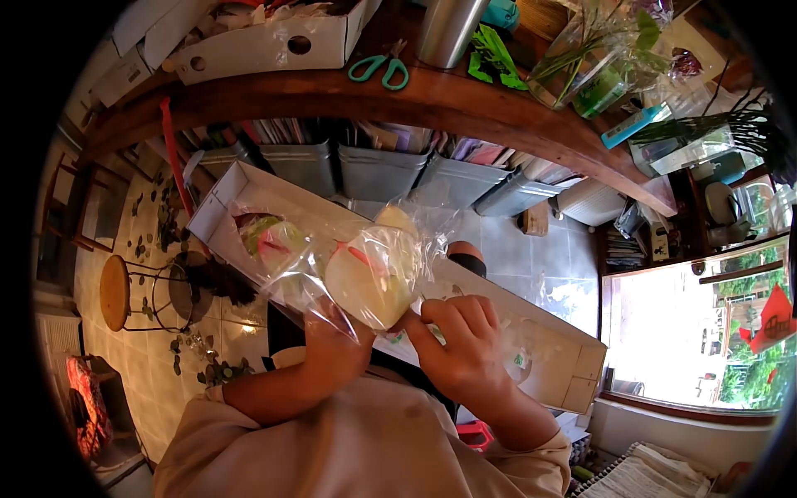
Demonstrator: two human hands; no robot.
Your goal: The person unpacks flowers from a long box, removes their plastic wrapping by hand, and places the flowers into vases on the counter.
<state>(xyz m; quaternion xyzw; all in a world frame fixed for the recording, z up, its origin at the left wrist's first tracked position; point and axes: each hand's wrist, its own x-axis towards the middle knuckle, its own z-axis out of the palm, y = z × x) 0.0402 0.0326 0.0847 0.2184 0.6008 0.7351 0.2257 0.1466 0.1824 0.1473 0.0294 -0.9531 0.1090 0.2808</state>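
A large pale, cream-white flower (362, 286) with a pink-red spadix, like an anthurium, is held up in a clear plastic wrapper (397, 278) in front of my chest. My left hand (336, 339) grips the lower left of this wrapped flower, its fingers partly hidden behind the film. At the lower right, my right hand (462, 342) has its fingers curled and pinches the flower's base. Beneath lies a long white cardboard box (531, 332), slanting across my lap. Another wrapped flower (272, 241), greenish with a pink spadix, rests at the box's left end.
Above is a curved wooden table (274, 98) carrying teal-handled scissors (383, 70), a metal flask (451, 31), a white box (274, 50) and cut stems. Grey bins (382, 173) of papers stand under it. A round stool (114, 292) is on the left, a bright doorway right.
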